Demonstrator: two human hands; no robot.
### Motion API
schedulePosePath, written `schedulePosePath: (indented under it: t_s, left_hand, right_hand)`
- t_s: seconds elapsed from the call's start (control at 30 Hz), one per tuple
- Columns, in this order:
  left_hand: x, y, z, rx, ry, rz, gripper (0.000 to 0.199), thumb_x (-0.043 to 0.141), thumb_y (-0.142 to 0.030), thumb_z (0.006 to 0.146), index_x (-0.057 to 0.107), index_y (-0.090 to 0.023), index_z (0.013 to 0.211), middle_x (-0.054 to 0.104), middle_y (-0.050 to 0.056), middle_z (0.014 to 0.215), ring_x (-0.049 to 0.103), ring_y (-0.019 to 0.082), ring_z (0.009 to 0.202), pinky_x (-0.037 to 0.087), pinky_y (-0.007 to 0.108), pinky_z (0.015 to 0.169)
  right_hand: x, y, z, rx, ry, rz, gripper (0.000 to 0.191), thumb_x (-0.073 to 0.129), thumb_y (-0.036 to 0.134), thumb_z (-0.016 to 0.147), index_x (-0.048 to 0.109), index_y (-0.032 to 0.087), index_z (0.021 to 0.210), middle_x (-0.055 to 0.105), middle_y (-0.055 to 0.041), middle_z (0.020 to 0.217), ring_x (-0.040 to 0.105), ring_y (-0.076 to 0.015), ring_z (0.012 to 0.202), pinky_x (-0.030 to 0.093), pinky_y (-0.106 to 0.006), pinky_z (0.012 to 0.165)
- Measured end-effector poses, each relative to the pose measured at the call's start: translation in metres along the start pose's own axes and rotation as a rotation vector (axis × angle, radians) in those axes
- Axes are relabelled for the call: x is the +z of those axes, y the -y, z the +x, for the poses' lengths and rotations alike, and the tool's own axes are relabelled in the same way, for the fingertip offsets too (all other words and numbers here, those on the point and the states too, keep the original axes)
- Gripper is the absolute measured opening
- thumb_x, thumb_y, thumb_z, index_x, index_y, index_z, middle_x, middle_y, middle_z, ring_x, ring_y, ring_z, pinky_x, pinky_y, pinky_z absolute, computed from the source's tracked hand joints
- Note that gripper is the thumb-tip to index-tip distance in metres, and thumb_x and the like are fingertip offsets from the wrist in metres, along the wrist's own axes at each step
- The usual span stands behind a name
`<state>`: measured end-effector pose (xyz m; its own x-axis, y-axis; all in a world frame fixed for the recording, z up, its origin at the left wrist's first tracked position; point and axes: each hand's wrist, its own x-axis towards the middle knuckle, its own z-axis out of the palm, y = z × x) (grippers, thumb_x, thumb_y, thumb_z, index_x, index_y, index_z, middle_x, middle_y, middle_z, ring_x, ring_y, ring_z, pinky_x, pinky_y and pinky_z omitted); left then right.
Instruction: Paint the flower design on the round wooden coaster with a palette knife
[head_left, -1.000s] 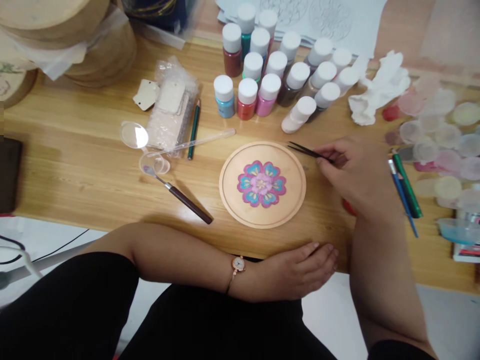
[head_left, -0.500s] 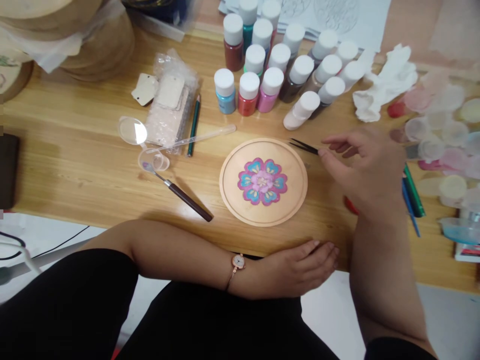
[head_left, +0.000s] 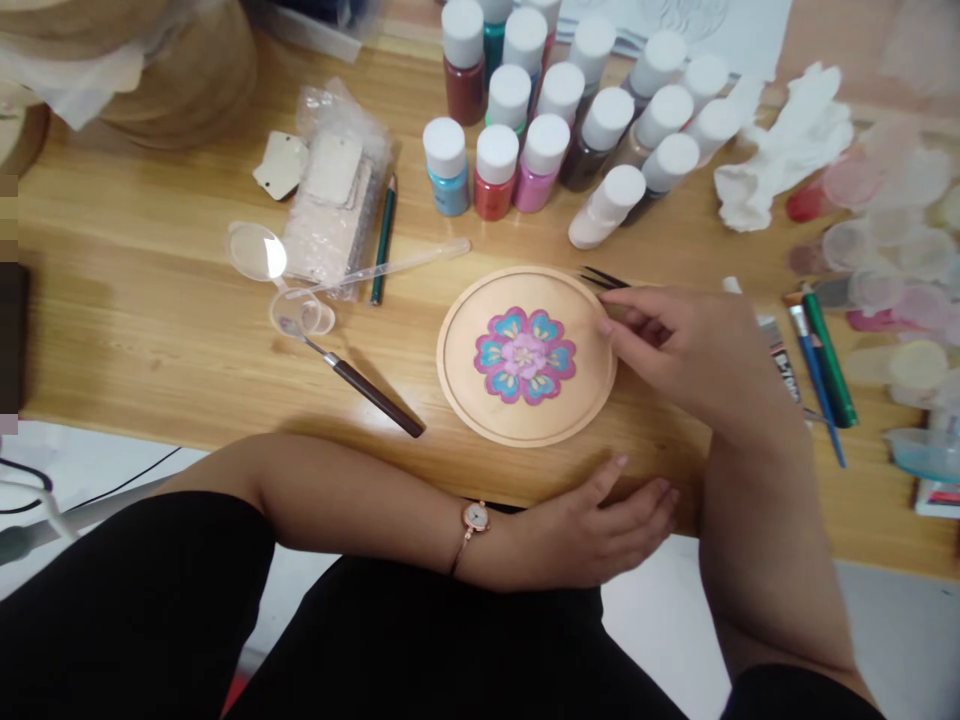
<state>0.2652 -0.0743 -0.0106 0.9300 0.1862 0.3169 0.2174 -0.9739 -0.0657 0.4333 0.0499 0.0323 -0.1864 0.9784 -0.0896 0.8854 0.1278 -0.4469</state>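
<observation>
A round wooden disc [head_left: 465,400] with a raised rim lies flat on the table. On its middle is a flower [head_left: 525,355] in pink, blue and purple. My right hand [head_left: 686,350] is at the disc's right edge, thumb and forefinger closed about the rim; the other fingers are curled and partly hidden. Just beyond the fingertips lie black tweezers [head_left: 598,278], their rear end hidden by the hand. My left hand [head_left: 592,530] rests at the table's front edge below the disc, fingers stretched out and apart, holding nothing.
Several white-capped paint bottles [head_left: 544,160] stand behind the disc. A dark-handled tool [head_left: 379,398] rests in a small clear cup [head_left: 289,310] on the left. To the right are a glue tube [head_left: 782,365], brushes [head_left: 819,385], crumpled tissue [head_left: 780,150] and several small cups [head_left: 877,290].
My right hand has moved left from the tweezers' rear end to the disc's rim, uncovering the glue tube. My left thumb has spread away from the fingers. The view has shifted slightly.
</observation>
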Motion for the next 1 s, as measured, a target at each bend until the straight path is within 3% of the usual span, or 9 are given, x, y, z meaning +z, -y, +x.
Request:
schedulePosePath:
  t_s: [0.23,0.5,0.87,1.0]
  left_hand:
    - [0.0001,0.0000,0.0009,-0.003,-0.003,-0.001,0.046,0.034,-0.016,0.105,0.060,-0.015,0.143,0.058,0.011,0.152,0.055,0.022,0.141,0.054,0.045,0.112]
    - [-0.0010,0.0006,0.0016,0.018,0.026,0.009,0.046,0.034,-0.016,0.106,0.058,-0.014,0.146,0.057,0.012,0.153,0.054,0.023,0.142,0.054,0.044,0.113]
    - [-0.0008,0.0002,0.0015,0.035,0.058,0.013,0.049,0.031,-0.016,0.106,0.055,-0.013,0.148,0.054,0.013,0.156,0.052,0.024,0.144,0.053,0.044,0.112]
    - [0.0004,-0.0005,0.0012,0.025,0.042,0.003,0.048,0.033,-0.017,0.105,0.056,-0.013,0.147,0.054,0.013,0.155,0.053,0.024,0.143,0.052,0.045,0.113]
  right_hand:
    - [-0.0022,0.0035,0.0013,-0.034,0.040,-0.051,0.035,0.062,0.027,0.085,0.078,0.022,0.115,0.074,-0.0035,0.074,0.063,-0.0197,0.062,0.042,-0.032,0.060]
    - [-0.0020,0.0028,0.0021,-0.077,0.031,-0.055,0.035,0.057,0.026,0.088,0.078,0.021,0.116,0.078,-0.0065,0.084,0.064,-0.0212,0.065,0.044,-0.033,0.062]
    - [-0.0023,0.0041,0.0038,-0.119,0.060,-0.100,0.023,0.055,0.022,0.085,0.076,0.023,0.093,0.072,-0.0043,0.073,0.061,-0.0212,0.067,0.040,-0.033,0.064]
    - [-0.0020,0.0037,0.0035,-0.110,0.062,-0.098,0.024,0.055,0.022,0.083,0.076,0.021,0.095,0.072,-0.0043,0.073,0.061,-0.0210,0.067,0.039,-0.032,0.064]
